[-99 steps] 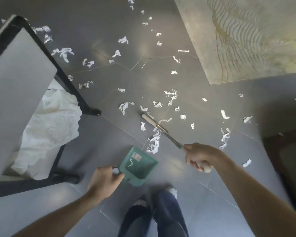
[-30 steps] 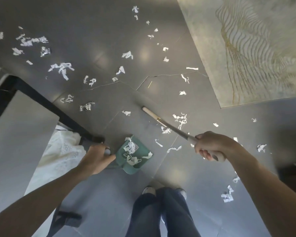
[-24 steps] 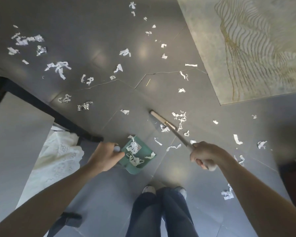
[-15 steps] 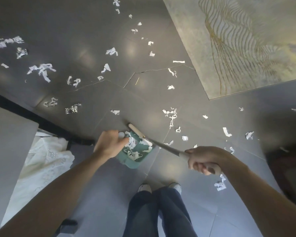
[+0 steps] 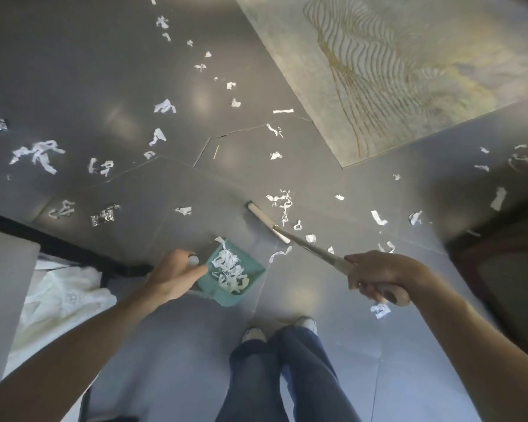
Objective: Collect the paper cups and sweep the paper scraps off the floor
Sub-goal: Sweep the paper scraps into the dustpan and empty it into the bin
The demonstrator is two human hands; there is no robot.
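Observation:
My left hand (image 5: pixel 177 274) grips the handle of a green dustpan (image 5: pixel 250 268) that sits on the dark tiled floor and holds a heap of white paper scraps (image 5: pixel 229 271). My right hand (image 5: pixel 378 274) grips the handle of a broom whose pale head (image 5: pixel 267 222) rests on the floor beyond the dustpan. Several loose scraps (image 5: pixel 282 201) lie right of the broom head, and more (image 5: pixel 38 152) are scattered over the floor to the left and far side. No paper cups are in view.
A table with a black frame (image 5: pixel 43 242) and white lace cloth (image 5: pixel 64 303) stands at the left. A patterned rug (image 5: pixel 393 71) covers the far right. Dark furniture (image 5: pixel 506 269) is at the right edge. My legs and shoes (image 5: pixel 275 360) are below the dustpan.
The broom swept scraps into the dustpan, which now holds a bigger heap. Its head has since moved back out, away from the pan toward the scraps at the right.

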